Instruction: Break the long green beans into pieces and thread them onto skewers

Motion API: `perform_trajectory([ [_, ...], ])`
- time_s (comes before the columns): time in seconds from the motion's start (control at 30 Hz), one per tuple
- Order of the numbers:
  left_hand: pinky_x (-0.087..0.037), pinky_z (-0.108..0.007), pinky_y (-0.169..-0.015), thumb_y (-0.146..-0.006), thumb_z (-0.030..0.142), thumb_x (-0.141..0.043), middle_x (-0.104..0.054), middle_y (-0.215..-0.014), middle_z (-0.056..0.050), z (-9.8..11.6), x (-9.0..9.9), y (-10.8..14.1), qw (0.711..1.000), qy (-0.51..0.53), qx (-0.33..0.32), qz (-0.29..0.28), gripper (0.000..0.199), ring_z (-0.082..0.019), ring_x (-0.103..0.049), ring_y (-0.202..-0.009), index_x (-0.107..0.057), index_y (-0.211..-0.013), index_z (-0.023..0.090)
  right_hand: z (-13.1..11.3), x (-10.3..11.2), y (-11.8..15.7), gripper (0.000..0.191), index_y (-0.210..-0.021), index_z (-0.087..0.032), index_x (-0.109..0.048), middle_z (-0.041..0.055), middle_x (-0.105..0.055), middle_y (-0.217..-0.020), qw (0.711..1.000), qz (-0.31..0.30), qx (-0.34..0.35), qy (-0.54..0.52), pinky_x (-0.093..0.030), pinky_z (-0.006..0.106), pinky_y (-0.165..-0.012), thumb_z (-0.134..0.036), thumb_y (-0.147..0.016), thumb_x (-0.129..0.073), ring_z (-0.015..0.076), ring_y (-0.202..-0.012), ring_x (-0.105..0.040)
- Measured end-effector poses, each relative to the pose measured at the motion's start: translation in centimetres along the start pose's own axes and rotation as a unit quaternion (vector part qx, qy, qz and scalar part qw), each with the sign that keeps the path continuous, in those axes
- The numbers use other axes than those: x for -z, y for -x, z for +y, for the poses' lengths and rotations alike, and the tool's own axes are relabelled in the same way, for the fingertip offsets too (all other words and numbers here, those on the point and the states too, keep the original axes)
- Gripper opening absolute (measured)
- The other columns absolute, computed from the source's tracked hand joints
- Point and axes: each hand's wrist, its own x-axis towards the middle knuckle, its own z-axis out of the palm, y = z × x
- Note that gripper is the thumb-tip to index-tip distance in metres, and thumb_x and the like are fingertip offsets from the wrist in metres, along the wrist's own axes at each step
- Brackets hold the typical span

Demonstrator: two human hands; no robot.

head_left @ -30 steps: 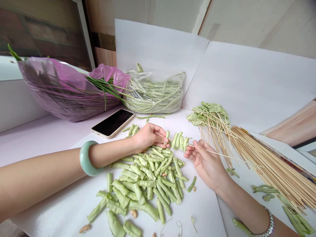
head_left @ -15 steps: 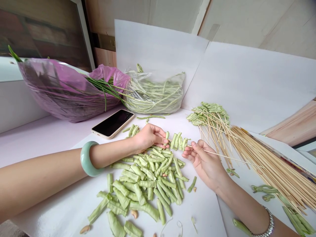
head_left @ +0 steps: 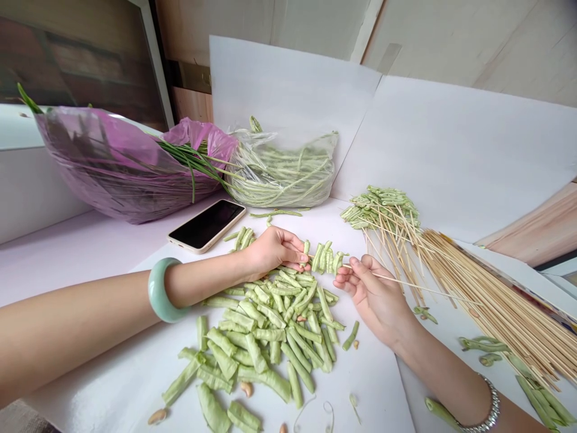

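My left hand [head_left: 274, 251] lies just above the heap of cut green beans [head_left: 265, 337], its fingertips pinching a bean piece [head_left: 306, 252] at the tip of a thin bamboo skewer [head_left: 406, 282]. Several bean pieces [head_left: 325, 257] are threaded on that skewer between my hands. My right hand [head_left: 372, 288] pinches the skewer just right of those pieces, and its long end runs off to the right. A jade bangle [head_left: 160, 290] circles my left wrist.
Filled skewers [head_left: 381, 207] and a bundle of bare ones [head_left: 496, 313] lie to the right. Behind are a plastic bag of long beans [head_left: 282, 174], a purple bag with chives [head_left: 112, 162] and a phone [head_left: 207, 225]. White paper [head_left: 360, 385] covers the table.
My right hand has slid a little left along the skewer, closer to the threaded bean pieces. My left hand has barely moved.
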Motion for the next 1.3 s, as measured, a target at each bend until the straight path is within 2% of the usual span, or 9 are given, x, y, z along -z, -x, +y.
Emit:
perform_trajectory([
  [0.27,-0.055,-0.025,-0.06,-0.042,0.023,-0.087,-0.069,-0.063,-0.007,0.1,-0.2,0.2,1.0,-0.002,-0.008,0.009,0.036,-0.019,-0.068,-0.062,-0.063,-0.064,0.009,-0.1,0.0,0.0,0.037,-0.06,-0.019,-0.049,-0.0009,-0.068,-0.06,1.0,0.014,-0.009,-0.011,-0.054,0.021,-0.057,-0.028,-0.058,-0.085,0.0104,-0.057,-0.062],
  [0.57,-0.054,-0.025,-0.066,-0.061,0.005,-0.075,-0.067,-0.064,-0.008,0.9,-0.1,0.3,0.999,0.016,-0.027,0.035,0.015,-0.015,-0.067,-0.062,-0.062,-0.068,0.008,-0.3,0.4,-0.3,0.034,-0.067,-0.016,-0.061,0.0014,-0.067,-0.061,0.996,0.074,-0.011,-0.051,-0.055,0.019,-0.055,-0.028,-0.051,-0.088,0.0102,-0.056,-0.061],
  [0.7,-0.053,-0.023,-0.064,-0.067,-0.001,-0.066,-0.066,-0.064,-0.008,1.3,0.5,0.0,0.997,0.031,-0.044,0.06,0.009,-0.014,-0.065,-0.061,-0.062,-0.069,0.008,-1.2,0.6,-0.7,0.034,-0.067,-0.014,-0.062,0.0009,-0.065,-0.061,0.993,0.106,0.028,-0.045,-0.054,0.019,-0.055,-0.023,-0.046,-0.088,0.0103,-0.058,-0.06],
  [0.83,-0.053,-0.023,-0.067,-0.071,-0.002,-0.061,-0.065,-0.066,-0.007,1.6,1.0,-0.3,0.993,0.057,-0.057,0.082,0.011,-0.012,-0.065,-0.061,-0.062,-0.066,0.008,-3.3,1.2,-1.2,0.028,-0.067,-0.015,-0.06,-0.0017,-0.059,-0.057,0.984,0.143,0.108,-0.011,-0.052,0.02,-0.051,-0.022,-0.053,-0.083,0.0099,-0.055,-0.056],
  [1.03,-0.052,-0.022,-0.069,-0.073,0.003,-0.062,-0.064,-0.07,-0.006,1.5,1.5,-0.7,0.989,0.093,-0.082,0.079,0.009,-0.012,-0.064,-0.064,-0.063,-0.066,0.009,-6.6,3.1,-1.8,0.021,-0.063,-0.018,-0.057,-0.0024,-0.053,-0.057,0.955,0.184,0.214,0.096,-0.047,0.023,-0.05,-0.02,-0.06,-0.078,0.0104,-0.055,-0.052],
  [1.1,-0.051,-0.02,-0.067,-0.074,0.004,-0.061,-0.063,-0.069,-0.006,1.5,1.5,-0.6,0.988,0.094,-0.089,0.08,0.011,-0.01,-0.063,-0.062,-0.063,-0.065,0.009,-7.1,3.8,-2.0,0.022,-0.061,-0.019,-0.057,-0.0011,-0.055,-0.059,0.942,0.178,0.206,0.194,-0.047,0.026,-0.051,-0.025,-0.059,-0.078,0.0121,-0.055,-0.052],
  [1.2,-0.05,-0.019,-0.063,-0.074,0.003,-0.059,-0.062,-0.068,-0.005,1.6,1.4,-0.6,0.986,0.092,-0.101,0.093,0.012,-0.009,-0.061,-0.061,-0.063,-0.064,0.009,-7.4,4.8,-2.3,0.024,-0.062,-0.021,-0.058,0.0,-0.058,-0.059,0.902,0.138,0.156,0.377,-0.046,0.031,-0.052,-0.035,-0.059,-0.078,0.0141,-0.051,-0.052],
  [1.3,-0.05,-0.019,-0.063,-0.074,0.003,-0.059,-0.063,-0.07,-0.006,1.7,1.3,-0.6,0.985,0.089,-0.115,0.095,0.01,-0.009,-0.06,-0.062,-0.065,-0.067,0.008,-7.6,5.6,-2.5,0.029,-0.063,-0.02,-0.059,-0.0002,-0.056,-0.055,0.869,0.088,0.127,0.47,-0.044,0.032,-0.051,-0.045,-0.061,-0.073,0.0155,-0.05,-0.051],
])
